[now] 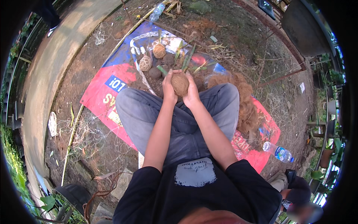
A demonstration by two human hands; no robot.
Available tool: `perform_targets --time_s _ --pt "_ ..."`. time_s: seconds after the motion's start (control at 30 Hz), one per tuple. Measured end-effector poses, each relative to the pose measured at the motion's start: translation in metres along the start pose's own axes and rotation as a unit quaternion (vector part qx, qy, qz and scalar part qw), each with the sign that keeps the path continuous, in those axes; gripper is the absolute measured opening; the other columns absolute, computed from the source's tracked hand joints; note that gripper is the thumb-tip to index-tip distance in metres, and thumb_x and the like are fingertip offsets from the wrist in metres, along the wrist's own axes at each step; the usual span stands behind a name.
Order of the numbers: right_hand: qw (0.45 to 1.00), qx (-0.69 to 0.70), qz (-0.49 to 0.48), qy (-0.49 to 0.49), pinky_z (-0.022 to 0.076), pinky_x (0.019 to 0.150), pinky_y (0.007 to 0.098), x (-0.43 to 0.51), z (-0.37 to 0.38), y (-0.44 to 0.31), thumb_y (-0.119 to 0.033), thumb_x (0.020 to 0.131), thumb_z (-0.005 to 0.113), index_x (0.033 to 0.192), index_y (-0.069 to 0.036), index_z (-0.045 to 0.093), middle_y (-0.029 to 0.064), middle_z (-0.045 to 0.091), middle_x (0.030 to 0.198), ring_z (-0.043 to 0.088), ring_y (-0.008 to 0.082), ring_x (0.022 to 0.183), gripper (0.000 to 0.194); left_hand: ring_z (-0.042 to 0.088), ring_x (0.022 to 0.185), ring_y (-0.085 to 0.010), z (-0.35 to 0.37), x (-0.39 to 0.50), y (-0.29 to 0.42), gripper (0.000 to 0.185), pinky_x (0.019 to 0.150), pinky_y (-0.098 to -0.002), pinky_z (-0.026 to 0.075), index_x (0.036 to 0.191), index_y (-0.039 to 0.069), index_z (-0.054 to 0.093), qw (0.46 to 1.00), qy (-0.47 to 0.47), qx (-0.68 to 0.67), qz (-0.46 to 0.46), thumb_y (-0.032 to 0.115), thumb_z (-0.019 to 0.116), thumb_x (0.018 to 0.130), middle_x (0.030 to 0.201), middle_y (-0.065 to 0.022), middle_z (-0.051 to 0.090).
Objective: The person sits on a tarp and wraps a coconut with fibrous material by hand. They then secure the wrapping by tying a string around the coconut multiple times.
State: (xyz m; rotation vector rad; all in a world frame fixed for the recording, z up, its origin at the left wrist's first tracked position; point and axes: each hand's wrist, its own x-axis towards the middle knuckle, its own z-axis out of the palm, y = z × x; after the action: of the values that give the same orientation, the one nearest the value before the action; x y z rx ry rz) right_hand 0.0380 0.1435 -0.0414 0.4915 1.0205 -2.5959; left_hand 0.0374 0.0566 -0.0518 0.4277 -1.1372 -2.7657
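Between my cupped palms rests a ball wrapped in brown coconut fibre (179, 84). My left hand (169, 88) presses on its left side, and my right hand (192, 89) on its right. Just beyond my fingers, green leaves (188, 57) stick up from the pile. To the upper left sit two string-wound fibre balls, a paler one (145, 63) and an orange-brown one (159, 51) with a plant shoot. Dark soil balls (155, 73) lie close by, partly hidden behind my hands.
A printed red and blue banner (95, 92) covers the ground under my crossed legs. Loose coconut fibre (243, 98) is heaped beside my right knee. Plastic bottles lie at right (279, 152) and top (157, 12). Tangled string (86, 140) spreads at left. Another person (296, 193) is behind at lower right.
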Motion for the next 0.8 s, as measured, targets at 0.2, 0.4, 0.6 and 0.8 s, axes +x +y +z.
perform_targets --time_s 0.2,0.4,0.6,0.8 --pt "0.587 -0.591 -0.545 -0.098 0.0462 0.097 0.0379 -0.014 0.019 -0.003 -0.022 0.083 0.069 0.114 -0.005 0.063 0.0144 0.063 0.117 0.06 0.0318 0.112 0.036 0.059 0.112 -0.0235 -0.023 -0.002 -0.009 0.045 0.096 -0.0408 0.05 0.123 0.011 0.054 0.965 0.012 -0.249 -0.083 0.049 0.042 0.101 0.117 -0.0086 0.061" --pt "0.962 -0.214 -0.167 0.021 0.0464 0.088 0.0341 0.01 0.018 0.004 -0.027 0.091 0.063 0.107 0.002 0.063 0.014 0.068 0.097 0.064 0.0245 0.098 0.033 0.06 0.107 -0.0198 0.005 -0.015 0.013 0.044 0.09 -0.0357 0.05 0.131 0.003 0.046 0.996 0.081 -0.031 0.006 0.034 0.051 0.101 0.116 -0.0087 0.059" --pt "0.755 -0.48 -0.446 -0.005 0.0454 0.094 0.0412 -0.009 0.024 0.007 -0.018 0.084 0.067 0.105 -0.002 0.066 0.0183 0.061 0.117 0.058 0.0328 0.111 0.027 0.061 0.105 -0.0222 0.004 -0.013 0.008 0.038 0.091 -0.0373 0.052 0.131 0.001 0.047 0.988 0.083 -0.129 -0.011 0.023 0.044 0.101 0.116 -0.0113 0.059" --pt "0.658 -0.509 -0.541 -0.123 0.05 0.094 0.0414 -0.004 0.019 -0.001 -0.016 0.076 0.073 0.1 -0.009 0.072 0.0135 0.067 0.111 0.063 0.0339 0.104 0.025 0.061 0.109 -0.0226 -0.02 -0.011 -0.008 0.036 0.093 -0.0384 0.051 0.121 0.009 0.055 0.954 -0.001 -0.274 -0.119 0.035 0.04 0.102 0.12 -0.0084 0.059"
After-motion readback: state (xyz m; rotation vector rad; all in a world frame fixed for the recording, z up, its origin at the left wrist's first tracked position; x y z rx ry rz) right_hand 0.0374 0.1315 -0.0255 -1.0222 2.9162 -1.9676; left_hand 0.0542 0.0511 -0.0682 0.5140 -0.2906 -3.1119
